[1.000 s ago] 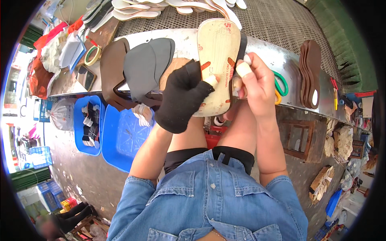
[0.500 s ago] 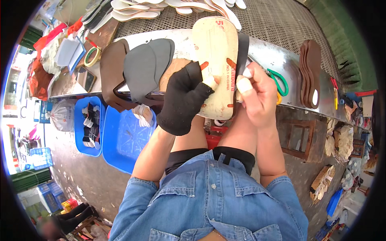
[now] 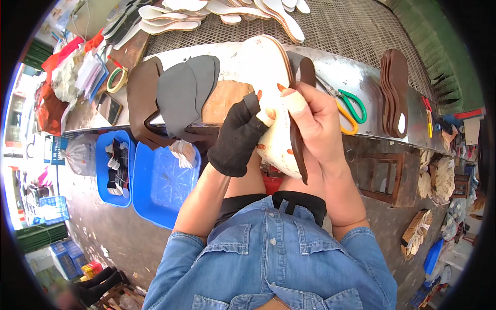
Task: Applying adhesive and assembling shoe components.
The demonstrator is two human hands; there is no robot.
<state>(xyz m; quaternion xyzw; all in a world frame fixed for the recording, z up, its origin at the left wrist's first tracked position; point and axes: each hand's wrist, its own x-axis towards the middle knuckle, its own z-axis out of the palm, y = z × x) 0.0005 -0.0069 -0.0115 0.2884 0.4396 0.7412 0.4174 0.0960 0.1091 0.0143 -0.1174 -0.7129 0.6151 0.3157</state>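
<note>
A cream insole (image 3: 263, 70) is held up in front of me, tilted so its right edge faces me, with a brown leather piece (image 3: 297, 155) along that edge. My left hand (image 3: 237, 134), in a black fingerless glove, grips the insole's left side, thumb on its face. On the opposite edge, my bare right hand (image 3: 318, 121) pinches insole and leather together, its thumb lying along the rim. Scissors (image 3: 355, 107) with one green and one yellow handle lie on the metal bench (image 3: 330, 70) just right of that hand.
Grey leather pieces (image 3: 178, 95) and brown leather (image 3: 138, 88) hang over the bench edge at left. Beyond lie white insoles (image 3: 178, 25) on mesh; brown insoles (image 3: 393, 93) are stacked right. Two blue bins, an outer one (image 3: 103, 192) and a larger one (image 3: 165, 188), stand below left.
The insole has turned from face-on to tilted, exposing its edge and the brown leather. My right hand has shifted slightly left along the rim, uncovering more of the scissors.
</note>
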